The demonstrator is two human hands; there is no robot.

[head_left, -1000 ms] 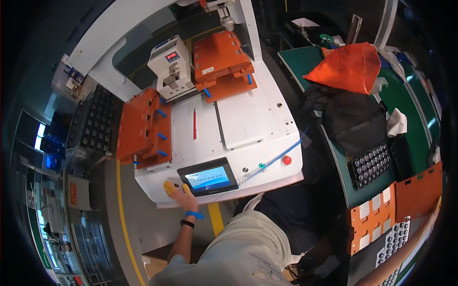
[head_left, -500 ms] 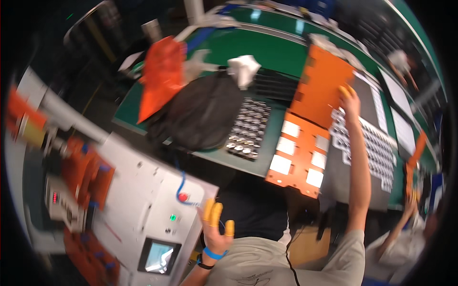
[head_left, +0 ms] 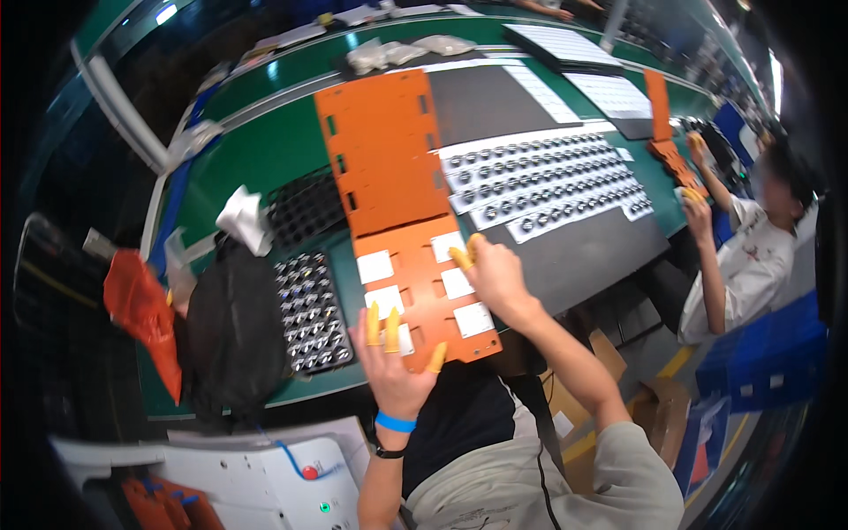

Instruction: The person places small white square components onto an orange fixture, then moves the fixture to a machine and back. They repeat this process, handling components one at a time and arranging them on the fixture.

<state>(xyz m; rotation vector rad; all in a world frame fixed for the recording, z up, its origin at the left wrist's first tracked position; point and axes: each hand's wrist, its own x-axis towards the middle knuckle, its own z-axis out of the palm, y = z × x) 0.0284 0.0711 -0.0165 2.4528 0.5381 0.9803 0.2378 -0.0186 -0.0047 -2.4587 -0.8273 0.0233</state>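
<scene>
An orange fixture plate (head_left: 424, 291) with several white square inserts lies at the near edge of the green table (head_left: 256, 159). My left hand (head_left: 393, 358), wearing yellow finger cots, grips the plate's near left corner, fingers on top. My right hand (head_left: 495, 274), also with yellow cots, holds the plate's right edge, fingertips by a white insert. A plain orange plate (head_left: 380, 150) with slots lies just beyond, touching the first.
A black tray of small metal parts (head_left: 309, 309) sits left of the plate, beside a black bag (head_left: 234, 327) and an orange bag (head_left: 141, 309). White strips of parts (head_left: 548, 177) cover a dark mat. A co-worker (head_left: 751, 247) works at right. A white machine (head_left: 265, 477) stands behind me.
I have turned from the white machine to the green table. My right hand came down from the raised orange plate, and both hands are now on the plate with white inserts.
</scene>
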